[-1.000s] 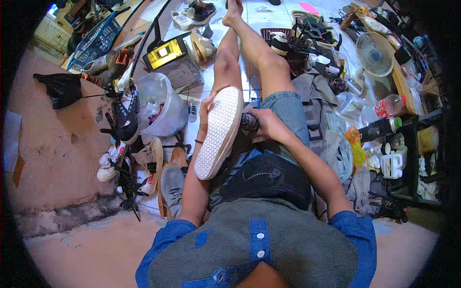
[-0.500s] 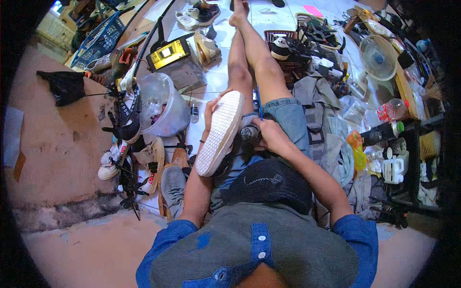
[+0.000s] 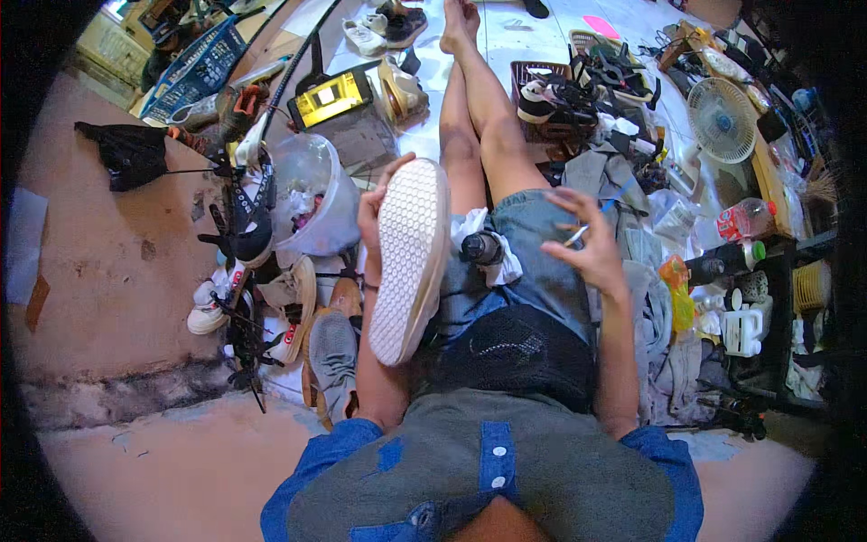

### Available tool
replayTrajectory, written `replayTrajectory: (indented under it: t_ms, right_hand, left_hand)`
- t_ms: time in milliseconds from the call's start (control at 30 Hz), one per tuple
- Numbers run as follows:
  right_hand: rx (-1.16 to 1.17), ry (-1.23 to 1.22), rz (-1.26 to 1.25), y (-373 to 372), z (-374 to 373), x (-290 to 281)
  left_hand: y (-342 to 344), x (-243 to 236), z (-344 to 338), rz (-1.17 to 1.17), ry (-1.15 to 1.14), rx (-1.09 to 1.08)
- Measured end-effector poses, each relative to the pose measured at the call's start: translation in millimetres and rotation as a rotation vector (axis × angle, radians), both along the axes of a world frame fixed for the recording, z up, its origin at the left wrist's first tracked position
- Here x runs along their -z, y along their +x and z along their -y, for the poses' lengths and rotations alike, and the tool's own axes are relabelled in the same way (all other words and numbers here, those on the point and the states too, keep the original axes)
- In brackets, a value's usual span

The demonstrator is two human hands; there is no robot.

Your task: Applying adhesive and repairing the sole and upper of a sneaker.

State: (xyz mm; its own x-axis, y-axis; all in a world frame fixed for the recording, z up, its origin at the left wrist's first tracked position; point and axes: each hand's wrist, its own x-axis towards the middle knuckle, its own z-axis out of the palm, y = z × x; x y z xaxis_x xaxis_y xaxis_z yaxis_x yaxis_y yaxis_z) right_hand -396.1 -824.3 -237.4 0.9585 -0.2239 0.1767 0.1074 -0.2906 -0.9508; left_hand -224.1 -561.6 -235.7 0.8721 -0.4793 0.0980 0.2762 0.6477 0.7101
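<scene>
My left hand (image 3: 372, 217) is closed round a shoe (image 3: 411, 262) from its far left side. The shoe's white, honeycomb-patterned sole is turned up, so most of its upper is hidden. Over my denim shorts, my right hand (image 3: 585, 239) is raised with its fingers curved and partly spread. A thin white stick (image 3: 575, 237) shows between those fingers; its kind is unclear. Between the two hands, a small dark bottle (image 3: 480, 247) lies on my lap against a crumpled white cloth (image 3: 508, 264).
Left of me stand a clear plastic bucket (image 3: 316, 203), a grey shoe (image 3: 332, 357) and several other shoes. A yellow-fronted lamp (image 3: 330, 98) is farther off. To the right are grey cloths (image 3: 601, 176), a fan (image 3: 722, 119), a red-labelled bottle (image 3: 746, 219) and a white jug (image 3: 742, 331).
My right hand has let go of the dark bottle and cloth and moved right, upward. The shoe in my left hand has tilted more upright and come slightly nearer.
</scene>
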Motion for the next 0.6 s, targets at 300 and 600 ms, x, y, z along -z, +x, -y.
replayTrajectory:
  t_ms: [300, 600]
  right_hand:
    - [0.347, 0.497, 0.188, -66, 40, -35]
    - [0.171, 0.494, 0.535, -65, 3, -57]
  left_hand:
    - [-88, -90, 40, 0.479, 0.287, 0.499]
    - [-100, -74, 65, 0.442, 0.359, 0.697]
